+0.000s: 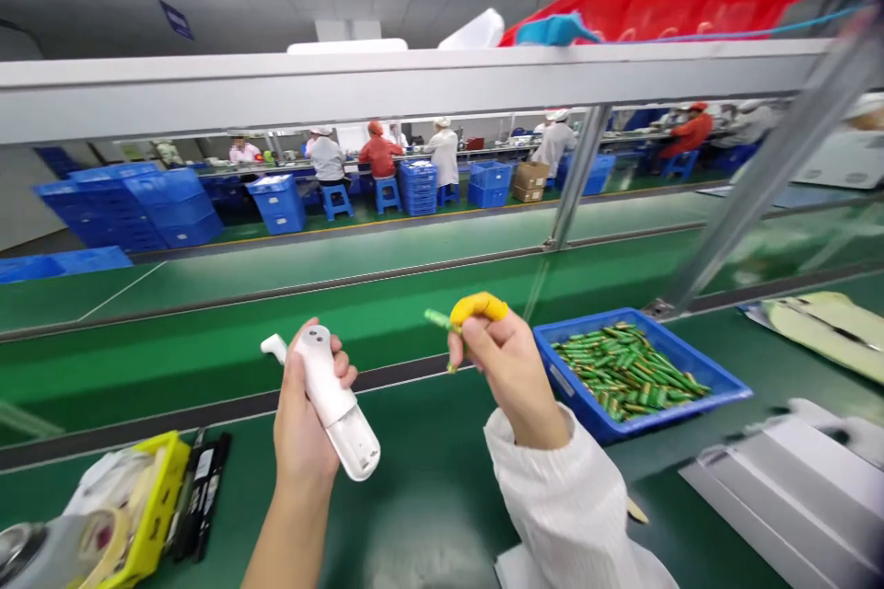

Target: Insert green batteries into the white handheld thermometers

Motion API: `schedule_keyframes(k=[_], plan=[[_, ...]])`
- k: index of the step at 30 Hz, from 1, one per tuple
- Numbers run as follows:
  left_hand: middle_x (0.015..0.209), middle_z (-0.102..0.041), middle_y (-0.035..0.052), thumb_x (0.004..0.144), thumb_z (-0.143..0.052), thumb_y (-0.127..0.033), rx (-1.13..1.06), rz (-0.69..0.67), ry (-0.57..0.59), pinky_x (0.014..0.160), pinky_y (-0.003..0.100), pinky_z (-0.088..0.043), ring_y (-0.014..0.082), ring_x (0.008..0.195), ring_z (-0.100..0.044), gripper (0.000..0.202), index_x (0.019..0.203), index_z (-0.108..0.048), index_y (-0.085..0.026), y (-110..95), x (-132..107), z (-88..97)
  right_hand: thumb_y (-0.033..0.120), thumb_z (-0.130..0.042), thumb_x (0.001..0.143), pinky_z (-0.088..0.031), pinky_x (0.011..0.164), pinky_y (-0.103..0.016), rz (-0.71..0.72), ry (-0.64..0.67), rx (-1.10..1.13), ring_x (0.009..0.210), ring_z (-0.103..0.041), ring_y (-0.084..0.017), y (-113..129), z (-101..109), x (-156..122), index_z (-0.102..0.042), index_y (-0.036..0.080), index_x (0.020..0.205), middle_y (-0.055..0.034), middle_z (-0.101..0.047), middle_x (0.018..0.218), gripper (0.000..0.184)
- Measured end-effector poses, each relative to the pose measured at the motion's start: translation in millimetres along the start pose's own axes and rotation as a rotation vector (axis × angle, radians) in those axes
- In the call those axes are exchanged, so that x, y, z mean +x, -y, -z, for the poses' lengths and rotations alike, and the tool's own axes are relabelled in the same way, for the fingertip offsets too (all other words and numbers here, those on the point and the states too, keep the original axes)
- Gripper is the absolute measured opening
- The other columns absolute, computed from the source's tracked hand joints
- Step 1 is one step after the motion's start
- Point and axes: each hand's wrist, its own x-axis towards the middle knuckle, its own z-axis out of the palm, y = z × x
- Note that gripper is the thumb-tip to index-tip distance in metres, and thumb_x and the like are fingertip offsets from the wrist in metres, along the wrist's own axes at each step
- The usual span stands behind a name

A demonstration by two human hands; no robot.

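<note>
My left hand (304, 414) is wrapped round a white handheld device (324, 368), held tilted above the table. Two dark round spots mark its upper end, and an open hollow like a battery compartment shows at its lower end. A small white piece (274, 347) sticks out to the left of my thumb; whether it belongs to the device I cannot tell. My right hand (501, 354), with a yellow finger cot (479, 306) on one finger, pinches a green battery (436, 319). Just right of it stands a blue tray (584, 405) heaped with green batteries (628, 368).
A yellow bin (156, 497) with tape and black markers (203, 497) beside it sits at left. White sheets (794, 497) lie at right. Metal posts (580, 179) carry a shelf (414, 87) with a red tray (663, 9). People work at a far bench.
</note>
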Motion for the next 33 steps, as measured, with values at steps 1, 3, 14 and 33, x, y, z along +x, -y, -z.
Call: schedule_keyframes(k=[1,3,14,33], plan=[[0.081,-0.053,0.0027,0.090,-0.046,-0.029,-0.081,0.007,-0.044,0.049,0.016,-0.044,0.0073,0.056,-0.046,0.027,0.110,-0.059,-0.018,-6,0,-1.9,0.039,-0.054,0.090,-0.041,0.051,-0.024,0.016,0.076,-0.043,0.049,-0.051,-0.010,2,-13,-6,-0.056,0.019,0.086,0.0034,-0.058,0.056,0.021],[0.081,-0.051,0.0033,0.093,-0.037,-0.025,-0.187,0.034,-0.117,0.047,0.016,-0.044,0.0068,0.055,-0.044,0.027,0.106,-0.059,-0.016,-17,1,-7.1,0.038,-0.050,0.093,-0.043,0.058,-0.027,0.121,0.237,-0.197,0.056,-0.055,-0.012,6,-33,-17,-0.057,0.019,0.083,0.0011,-0.060,0.061,0.023],[0.079,-0.052,0.0034,0.094,-0.032,-0.027,-0.191,-0.020,-0.044,0.046,0.016,-0.044,0.0066,0.053,-0.044,0.030,0.097,-0.060,-0.017,-37,-8,-11.0,0.041,-0.045,0.095,-0.031,0.059,-0.027,0.363,0.541,-0.791,0.060,-0.045,-0.011,-6,-70,-37,-0.055,0.018,0.083,0.0003,-0.059,0.068,0.028],[0.074,-0.047,0.0023,0.095,-0.033,-0.028,-0.298,0.153,-0.260,0.048,0.016,-0.045,0.0067,0.054,-0.042,0.028,0.086,-0.056,-0.013,-31,2,-6.0,0.038,-0.067,0.080,-0.035,0.040,-0.019,-0.367,0.211,0.118,0.038,-0.046,-0.006,-6,-54,-22,-0.054,0.019,0.085,-0.0012,-0.064,0.066,0.023]])
